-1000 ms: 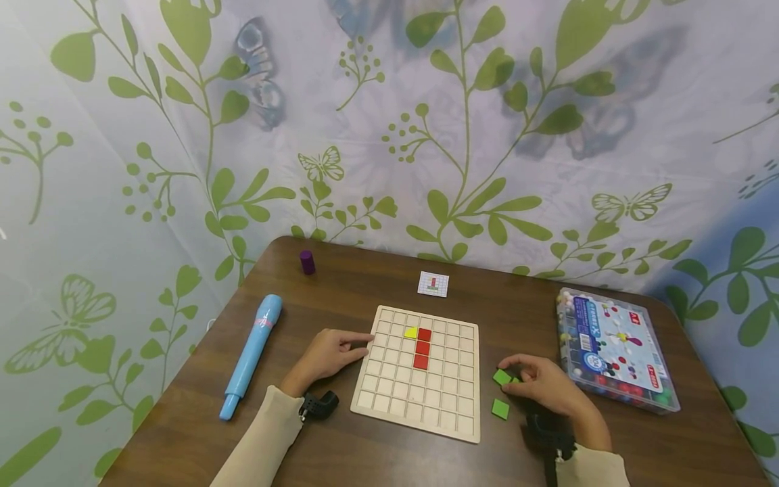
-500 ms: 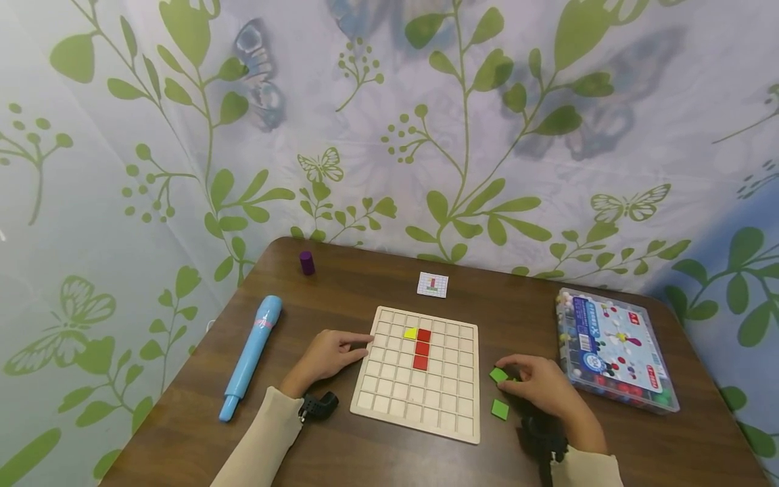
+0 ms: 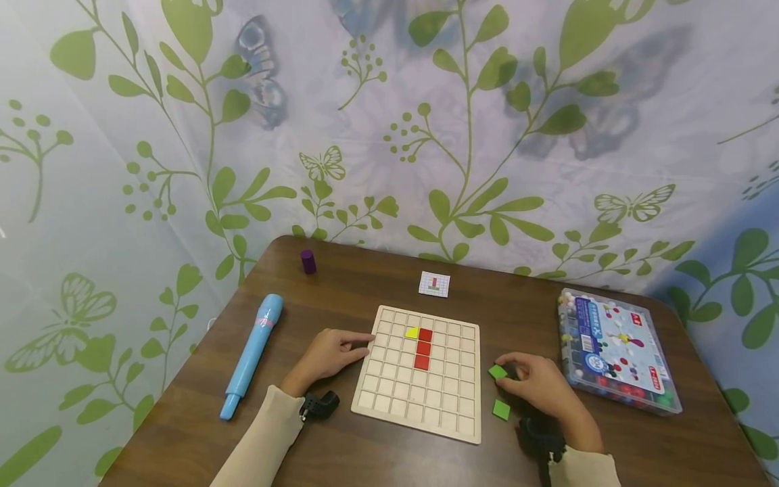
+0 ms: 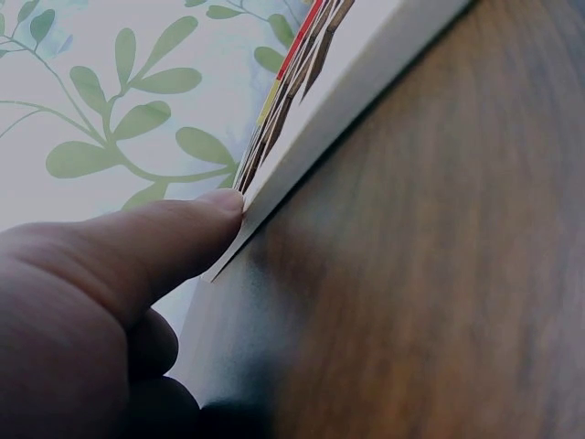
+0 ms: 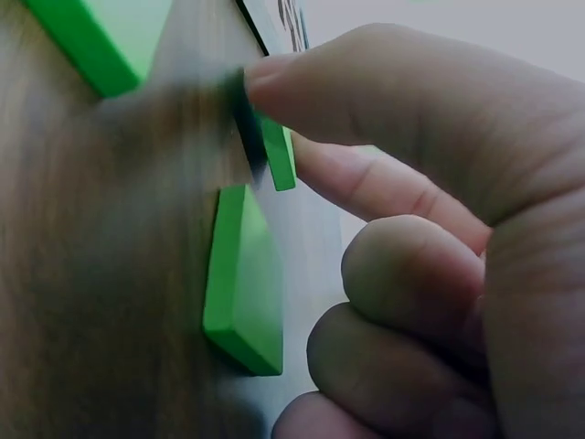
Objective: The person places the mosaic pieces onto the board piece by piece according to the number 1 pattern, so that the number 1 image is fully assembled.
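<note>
In the head view, a pale wooden grid board (image 3: 447, 391) lies mid-table, with several red tiles (image 3: 422, 348) in a column and a yellow piece (image 3: 412, 333) with a slanted corner. My left hand (image 3: 328, 354) is at its left edge, and in the left wrist view one fingertip (image 4: 224, 199) touches the rim. Right of the board, my right hand (image 3: 535, 382) pinches a green square tile (image 3: 498, 372) between thumb and forefinger. A second green tile (image 3: 502, 410) lies nearer the front. Beneath the curled fingers a third green tile (image 5: 245, 283) shows in the right wrist view.
A printed card (image 3: 435, 284) with a small coloured grid lies behind the board. On the left are a blue tube-shaped object (image 3: 252, 355) and a purple cylinder (image 3: 308, 262). A clear case (image 3: 619, 350) of coloured balls sits at the right. A patterned cloth hangs behind the table.
My right hand has shifted slightly left and away from me, with the pinched green tile moving a little towards the board. The left hand stays at the board's edge.
</note>
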Motion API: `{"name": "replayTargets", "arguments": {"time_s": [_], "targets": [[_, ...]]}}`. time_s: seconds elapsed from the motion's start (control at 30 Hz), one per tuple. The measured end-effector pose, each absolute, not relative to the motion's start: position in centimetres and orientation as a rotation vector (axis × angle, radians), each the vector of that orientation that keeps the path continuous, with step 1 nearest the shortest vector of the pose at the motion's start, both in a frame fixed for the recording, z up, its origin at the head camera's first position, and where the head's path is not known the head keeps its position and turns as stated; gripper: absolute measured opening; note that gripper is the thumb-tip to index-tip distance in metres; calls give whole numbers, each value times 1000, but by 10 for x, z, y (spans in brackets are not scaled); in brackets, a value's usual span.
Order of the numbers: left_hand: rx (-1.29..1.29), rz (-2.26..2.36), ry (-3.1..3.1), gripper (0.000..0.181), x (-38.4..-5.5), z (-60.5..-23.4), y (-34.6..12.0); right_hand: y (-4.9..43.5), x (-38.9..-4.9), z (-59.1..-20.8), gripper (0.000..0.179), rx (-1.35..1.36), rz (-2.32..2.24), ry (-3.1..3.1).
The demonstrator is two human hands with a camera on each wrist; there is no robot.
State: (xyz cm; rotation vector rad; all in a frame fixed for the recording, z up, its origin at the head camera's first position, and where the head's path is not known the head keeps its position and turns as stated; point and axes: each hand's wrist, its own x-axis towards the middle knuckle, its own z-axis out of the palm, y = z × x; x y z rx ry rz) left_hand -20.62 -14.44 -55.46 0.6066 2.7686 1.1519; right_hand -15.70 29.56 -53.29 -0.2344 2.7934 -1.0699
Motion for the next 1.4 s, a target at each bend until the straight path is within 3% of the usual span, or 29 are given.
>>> {"name": "replayTargets", "arguments": {"time_s": [0.9,1.4], "targets": [[625,1153,2766,31,-205,-552,-144,278,-154,-519,30,-223,-1152,2778],[620,1144,2748,32,-205,-551,-144,249,-158,-514,31,-348,-1171,2749]]}}
